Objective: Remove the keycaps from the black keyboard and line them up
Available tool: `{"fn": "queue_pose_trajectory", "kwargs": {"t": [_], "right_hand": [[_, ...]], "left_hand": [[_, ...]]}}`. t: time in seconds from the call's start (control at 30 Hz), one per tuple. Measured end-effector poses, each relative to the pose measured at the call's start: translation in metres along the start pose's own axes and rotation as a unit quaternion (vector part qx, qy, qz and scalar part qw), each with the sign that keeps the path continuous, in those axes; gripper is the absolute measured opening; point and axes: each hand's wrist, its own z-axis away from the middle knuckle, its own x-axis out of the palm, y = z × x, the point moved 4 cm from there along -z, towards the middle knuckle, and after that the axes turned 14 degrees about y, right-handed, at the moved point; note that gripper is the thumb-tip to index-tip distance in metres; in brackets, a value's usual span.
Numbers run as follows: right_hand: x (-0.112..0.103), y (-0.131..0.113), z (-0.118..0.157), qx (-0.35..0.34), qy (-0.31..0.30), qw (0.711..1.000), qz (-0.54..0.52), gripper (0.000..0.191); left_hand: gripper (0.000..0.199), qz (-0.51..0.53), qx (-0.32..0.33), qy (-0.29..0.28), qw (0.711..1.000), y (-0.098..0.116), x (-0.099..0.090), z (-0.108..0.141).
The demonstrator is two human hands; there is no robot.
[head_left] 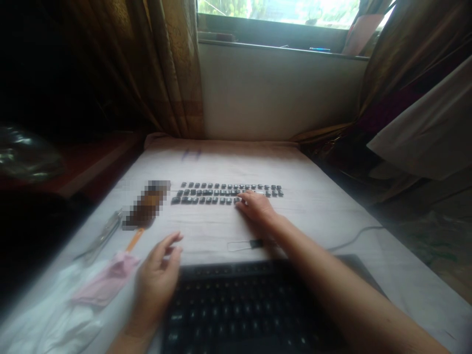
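Note:
My right hand (256, 205) reaches over the sheet with thumb and fingers closed at a small black keycap (237, 200), at the right end of the front row. Three rows of loose black keycaps (208, 192) lie there, partly hidden behind this hand. My left hand (162, 260) is held beside the back left corner of a black keyboard (228, 300), fingers apart and nothing in them. Along the keyboard's top edge, its key area looks dark and lacks caps; keys nearer me carry caps. A wire-loop tool with a black handle (255, 244) lies between the keyboard and the rows.
At left lie a blurred-out brown object (147, 204), an orange handle (134, 239), a pink cloth (105, 282), a clear packet (105, 236) and white cloth or plastic (47, 305). A cable (354, 236) runs off right. The white-covered surface (287, 162) ends by a wall.

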Motion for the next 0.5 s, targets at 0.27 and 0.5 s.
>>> {"fn": "queue_pose_trajectory", "kwargs": {"t": [0.27, 0.5], "right_hand": [[-0.018, 0.011, 0.024, 0.016, -0.009, 1.0, 0.003, 0.028], [-0.041, 0.02, 0.061, -0.007, -0.073, 0.997, -0.007, 0.019]], "left_hand": [[0.04, 0.022, -0.013, -0.005, 1.0, -0.001, 0.002, 0.0], [0.042, 0.028, -0.013, -0.016, 0.999, -0.004, 0.006, -0.001]]}}
